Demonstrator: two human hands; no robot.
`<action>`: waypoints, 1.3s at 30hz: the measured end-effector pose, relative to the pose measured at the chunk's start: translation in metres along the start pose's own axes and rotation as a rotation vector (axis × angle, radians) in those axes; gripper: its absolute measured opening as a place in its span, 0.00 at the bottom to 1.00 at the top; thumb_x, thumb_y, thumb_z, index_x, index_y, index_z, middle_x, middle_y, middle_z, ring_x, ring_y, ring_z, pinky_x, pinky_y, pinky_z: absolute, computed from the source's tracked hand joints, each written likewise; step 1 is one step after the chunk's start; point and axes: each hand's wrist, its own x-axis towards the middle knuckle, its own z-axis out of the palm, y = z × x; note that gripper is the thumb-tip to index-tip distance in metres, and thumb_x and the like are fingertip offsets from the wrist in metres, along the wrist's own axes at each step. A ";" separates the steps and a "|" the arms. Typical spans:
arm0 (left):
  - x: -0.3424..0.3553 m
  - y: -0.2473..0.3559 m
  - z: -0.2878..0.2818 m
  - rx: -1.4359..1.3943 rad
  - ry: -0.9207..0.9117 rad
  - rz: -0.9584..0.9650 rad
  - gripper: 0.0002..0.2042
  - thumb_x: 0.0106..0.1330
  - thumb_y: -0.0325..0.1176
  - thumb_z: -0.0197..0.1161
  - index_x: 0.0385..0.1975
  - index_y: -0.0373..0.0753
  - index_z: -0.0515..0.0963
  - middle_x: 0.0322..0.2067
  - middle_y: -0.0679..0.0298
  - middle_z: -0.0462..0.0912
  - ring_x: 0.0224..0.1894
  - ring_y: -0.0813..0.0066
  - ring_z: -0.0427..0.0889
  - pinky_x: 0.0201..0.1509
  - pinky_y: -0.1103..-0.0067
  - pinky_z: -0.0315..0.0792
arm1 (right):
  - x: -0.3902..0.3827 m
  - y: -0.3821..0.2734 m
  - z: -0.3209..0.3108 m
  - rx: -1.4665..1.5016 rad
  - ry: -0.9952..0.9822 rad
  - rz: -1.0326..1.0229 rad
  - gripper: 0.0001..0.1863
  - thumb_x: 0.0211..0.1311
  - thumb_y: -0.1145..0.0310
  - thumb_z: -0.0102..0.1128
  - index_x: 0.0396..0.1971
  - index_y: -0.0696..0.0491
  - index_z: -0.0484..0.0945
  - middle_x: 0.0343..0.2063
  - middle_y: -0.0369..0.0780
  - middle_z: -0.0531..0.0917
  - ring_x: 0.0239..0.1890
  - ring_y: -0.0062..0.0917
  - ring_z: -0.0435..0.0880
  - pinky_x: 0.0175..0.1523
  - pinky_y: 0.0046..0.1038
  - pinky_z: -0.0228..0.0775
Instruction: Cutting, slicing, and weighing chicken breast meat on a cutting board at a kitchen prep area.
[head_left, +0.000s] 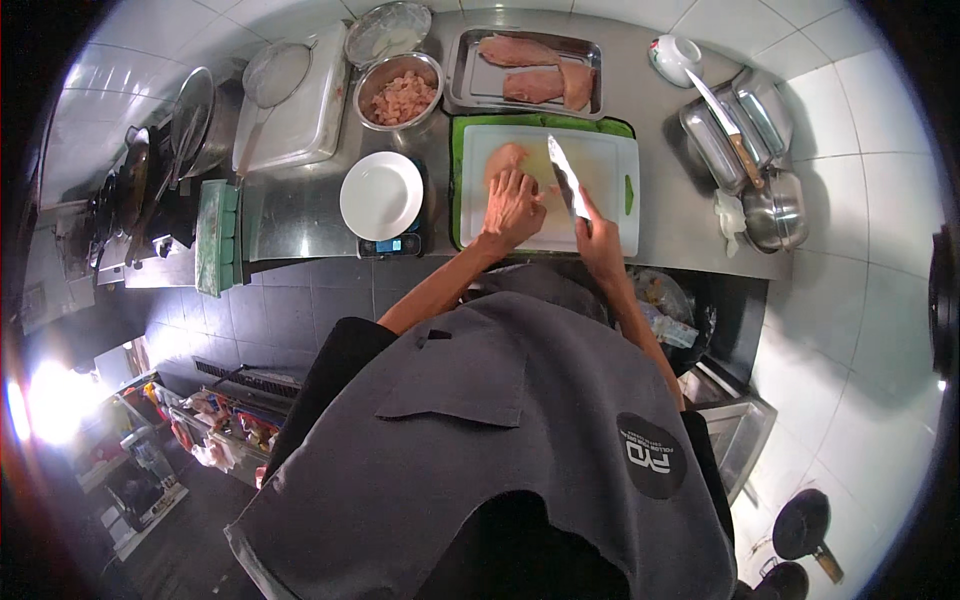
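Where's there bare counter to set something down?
Between the green container and the scale, and a narrower strip between the cutting board and steel containers. The back is crowded with a steel bowl and meat tray.

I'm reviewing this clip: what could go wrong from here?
Two risks stand out. The left hand rests on the raw meat, with the knife in the right hand close beside its fingers; a slip might cut them. The white plate sits on a scale near the counter's front edge, close to the left forearm, so a bump could knock it off.
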 end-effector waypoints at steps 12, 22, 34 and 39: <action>-0.005 -0.023 -0.011 0.031 -0.257 0.408 0.13 0.57 0.30 0.66 0.42 0.37 0.78 0.47 0.61 0.79 0.56 0.62 0.76 0.62 0.65 0.70 | -0.036 -0.012 -0.027 0.542 -0.027 0.404 0.33 0.71 0.74 0.51 0.74 0.47 0.56 0.18 0.31 0.72 0.15 0.14 0.67 0.19 0.21 0.61; -0.032 -0.030 -0.048 0.077 -0.210 0.365 0.16 0.56 0.24 0.62 0.46 0.38 0.75 0.46 0.62 0.77 0.53 0.62 0.76 0.54 0.70 0.79 | -0.052 -0.008 -0.017 0.556 0.010 0.468 0.32 0.70 0.73 0.53 0.73 0.42 0.60 0.18 0.31 0.73 0.17 0.14 0.68 0.21 0.21 0.63; -0.040 -0.040 -0.050 -0.048 -0.300 0.281 0.09 0.58 0.22 0.59 0.38 0.37 0.74 0.42 0.57 0.76 0.51 0.59 0.77 0.43 0.70 0.82 | -0.045 -0.004 -0.016 0.552 -0.023 0.487 0.32 0.71 0.72 0.54 0.73 0.42 0.59 0.19 0.32 0.74 0.16 0.13 0.67 0.20 0.23 0.62; -0.022 -0.030 -0.056 -0.359 -0.263 -0.139 0.08 0.59 0.24 0.62 0.38 0.31 0.81 0.36 0.58 0.83 0.43 0.66 0.83 0.42 0.73 0.80 | -0.044 0.000 -0.016 0.531 -0.019 0.443 0.32 0.70 0.70 0.55 0.73 0.44 0.59 0.20 0.32 0.75 0.17 0.14 0.68 0.21 0.21 0.62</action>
